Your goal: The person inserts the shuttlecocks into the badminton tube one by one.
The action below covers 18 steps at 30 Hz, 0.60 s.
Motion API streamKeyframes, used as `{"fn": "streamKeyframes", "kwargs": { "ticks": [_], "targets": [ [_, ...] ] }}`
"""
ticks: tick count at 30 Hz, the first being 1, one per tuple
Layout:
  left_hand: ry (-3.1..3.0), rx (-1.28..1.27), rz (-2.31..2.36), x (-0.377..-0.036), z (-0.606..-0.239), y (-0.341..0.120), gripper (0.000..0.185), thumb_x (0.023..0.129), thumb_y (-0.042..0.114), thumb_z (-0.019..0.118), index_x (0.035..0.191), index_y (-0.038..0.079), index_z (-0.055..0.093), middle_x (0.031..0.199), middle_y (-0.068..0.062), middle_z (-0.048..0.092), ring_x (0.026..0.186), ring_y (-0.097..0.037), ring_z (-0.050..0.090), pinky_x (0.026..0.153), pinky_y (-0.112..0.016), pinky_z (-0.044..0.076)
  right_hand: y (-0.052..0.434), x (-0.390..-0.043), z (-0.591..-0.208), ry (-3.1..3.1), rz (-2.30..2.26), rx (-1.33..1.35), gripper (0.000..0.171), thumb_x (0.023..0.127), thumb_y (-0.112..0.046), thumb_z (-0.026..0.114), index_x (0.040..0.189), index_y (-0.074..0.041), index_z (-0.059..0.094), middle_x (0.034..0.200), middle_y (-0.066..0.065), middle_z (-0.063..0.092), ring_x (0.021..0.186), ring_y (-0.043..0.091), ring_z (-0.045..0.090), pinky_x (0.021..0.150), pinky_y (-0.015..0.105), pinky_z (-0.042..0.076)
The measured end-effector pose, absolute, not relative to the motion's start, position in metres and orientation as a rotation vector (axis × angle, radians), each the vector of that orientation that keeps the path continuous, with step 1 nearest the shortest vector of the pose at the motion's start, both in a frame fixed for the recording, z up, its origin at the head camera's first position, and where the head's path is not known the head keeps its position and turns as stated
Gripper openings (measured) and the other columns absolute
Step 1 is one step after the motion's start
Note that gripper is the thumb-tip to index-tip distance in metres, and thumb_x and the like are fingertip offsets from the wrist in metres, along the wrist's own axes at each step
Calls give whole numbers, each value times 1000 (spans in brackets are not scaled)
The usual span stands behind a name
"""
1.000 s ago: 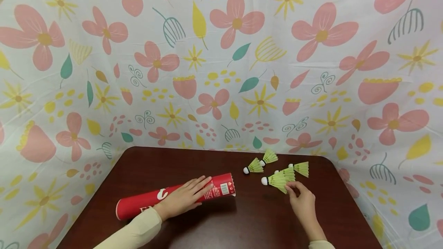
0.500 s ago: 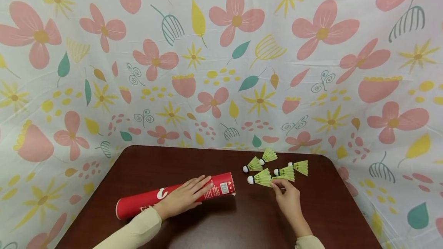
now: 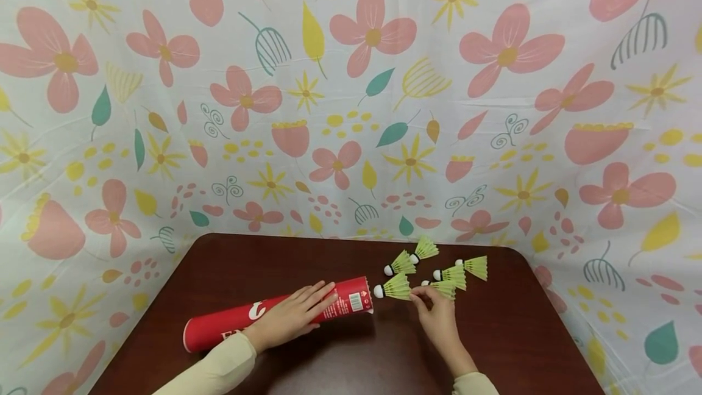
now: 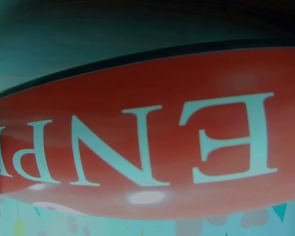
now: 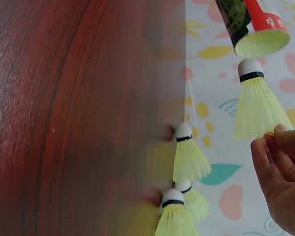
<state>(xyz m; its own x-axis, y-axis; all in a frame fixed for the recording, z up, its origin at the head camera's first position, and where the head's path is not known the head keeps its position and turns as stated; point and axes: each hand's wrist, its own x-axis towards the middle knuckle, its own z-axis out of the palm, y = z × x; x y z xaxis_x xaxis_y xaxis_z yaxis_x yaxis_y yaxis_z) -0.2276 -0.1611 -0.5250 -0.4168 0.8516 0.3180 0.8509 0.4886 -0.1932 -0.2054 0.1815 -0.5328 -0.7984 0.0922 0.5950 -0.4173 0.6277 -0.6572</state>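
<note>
My left hand (image 3: pixel 290 316) lies across a red shuttlecock tube (image 3: pixel 351 296), its fingers stretched over the top side. White letters run along this tube (image 4: pixel 162 81) in the left wrist view. Between thumb and fingertips, my right hand (image 3: pixel 437 317) pinches a yellow shuttlecock (image 3: pixel 396 286) by the edge of its skirt. The white cork points left, right at the tube's end in the head view. Seen from the right wrist, the cork of the held shuttlecock (image 5: pixel 258 101) faces the tube's open mouth (image 5: pixel 263 43), a small gap apart.
Several more yellow shuttlecocks lie behind and right of the held one, among them a back one (image 3: pixel 425 250), one behind the tube's end (image 3: pixel 401 263) and a right one (image 3: pixel 476 267). The dark brown table (image 3: pixel 247 261) meets a flower-printed cloth (image 3: pixel 340 102) at the back.
My right hand has carried the shuttlecock leftward from among the others to the tube's end. The left hand and the tube have stayed in place.
</note>
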Motion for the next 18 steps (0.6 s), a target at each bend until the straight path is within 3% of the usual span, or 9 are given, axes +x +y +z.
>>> {"fn": "streamKeyframes", "kwargs": {
  "ticks": [11, 18],
  "targets": [
    [-2392, -1408, 8, -229, -525, -162, 92, 81, 30, 78, 153, 12, 24, 156, -14, 27, 141, -30, 31, 108, -42, 36, 170, -208, -533, -2235, 1173, 305, 15, 78, 5, 74, 84, -8, 69, 77, -1, 68, 65, 14, 63, 55, 23, 51],
    [-2403, -1410, -13, -228, -524, -163, 91, 81, 30, 78, 153, 12, 25, 157, -12, 25, 142, -29, 29, 109, -42, 35, 166, -208, -534, -2214, 1150, 341, 17, 77, 6, 75, 84, -8, 69, 78, -1, 68, 68, 9, 61, 55, 22, 50]
  ]
}}
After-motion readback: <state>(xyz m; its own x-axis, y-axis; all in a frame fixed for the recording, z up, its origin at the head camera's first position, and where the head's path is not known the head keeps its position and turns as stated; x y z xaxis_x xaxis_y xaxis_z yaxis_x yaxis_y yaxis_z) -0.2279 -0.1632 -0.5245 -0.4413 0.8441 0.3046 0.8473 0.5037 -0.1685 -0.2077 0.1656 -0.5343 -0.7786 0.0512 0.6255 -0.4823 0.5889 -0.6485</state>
